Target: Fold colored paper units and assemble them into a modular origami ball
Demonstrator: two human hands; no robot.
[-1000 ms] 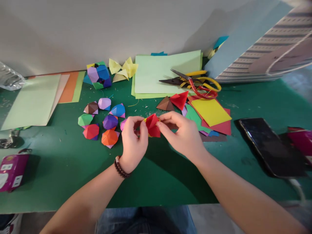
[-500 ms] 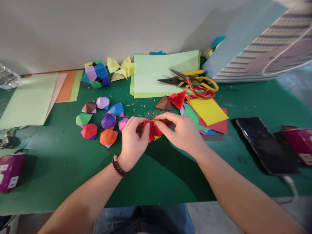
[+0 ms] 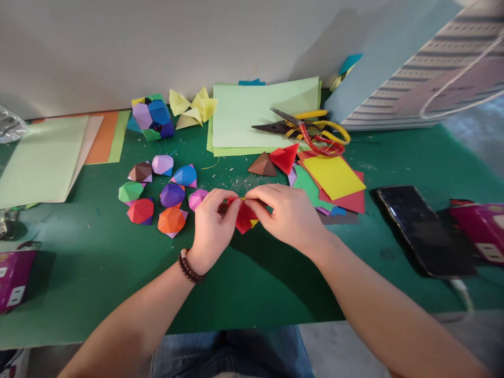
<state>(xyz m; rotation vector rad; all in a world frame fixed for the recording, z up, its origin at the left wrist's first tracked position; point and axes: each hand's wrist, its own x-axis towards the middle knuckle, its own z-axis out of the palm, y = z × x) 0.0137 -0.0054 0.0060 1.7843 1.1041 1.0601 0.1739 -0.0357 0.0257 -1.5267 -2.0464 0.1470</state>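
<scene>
Both my hands meet over the middle of the green table, pinching a red and yellow folded paper piece [image 3: 244, 216]. My left hand [image 3: 212, 220] grips its left side between thumb and fingers. On the upper right edge, the thumb and fingertips of my right hand [image 3: 287, 215] are closed; part of the paper is hidden behind them. Just left of my left hand lies a pink folded paper piece [image 3: 197, 199], with an orange one [image 3: 172, 221] and a purple one [image 3: 172, 195] farther left. A red pointed piece [image 3: 285, 157] and a brown pyramid [image 3: 262, 164] sit beyond my right hand.
Scissors and pliers [image 3: 303, 131] lie on pale green sheets [image 3: 252, 115] at the back. Yellow squares [image 3: 334, 177] top a stack of coloured paper on the right, near a phone [image 3: 421, 226] with a cable. A multicoloured paper ball [image 3: 151, 118] rests against the wall.
The red and yellow piece has tilted between my hands, showing a red point downward. My right fingertips have shifted slightly left, closer to my left hand. The whole view has shifted a little.
</scene>
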